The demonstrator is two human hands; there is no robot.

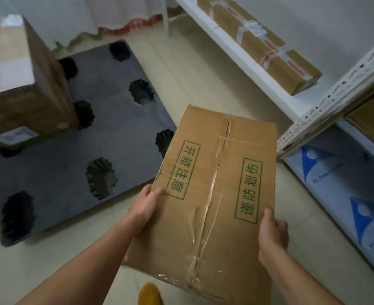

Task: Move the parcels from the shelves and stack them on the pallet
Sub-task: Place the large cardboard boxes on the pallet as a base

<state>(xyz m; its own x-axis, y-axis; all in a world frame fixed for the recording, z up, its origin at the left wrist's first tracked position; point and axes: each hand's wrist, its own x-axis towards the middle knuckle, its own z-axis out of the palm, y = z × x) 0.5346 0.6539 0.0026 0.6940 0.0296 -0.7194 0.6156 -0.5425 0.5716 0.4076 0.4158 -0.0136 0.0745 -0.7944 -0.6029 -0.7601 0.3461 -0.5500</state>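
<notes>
From the head view, a flat brown cardboard parcel with green printed characters and clear tape along its seam (214, 186) is carried in the air at about 6 o'clock, over the pale tiled floor (192, 80) between shelf and pallet. The left hand (145, 208) grips its left edge with the thumb on top; the right hand (272, 233) clasps the right edge the same way. This looks like the carry step; next the parcel must swing toward 10 o'clock and be lowered onto the dark grey plastic pallet with round sockets (76, 164). A large brown carton (27, 84) already fills the pallet's far left, leaving the near and right parts open. The white metal shelf upright (335, 97) juts at 2 o'clock, near the parcel's far corner.
</notes>
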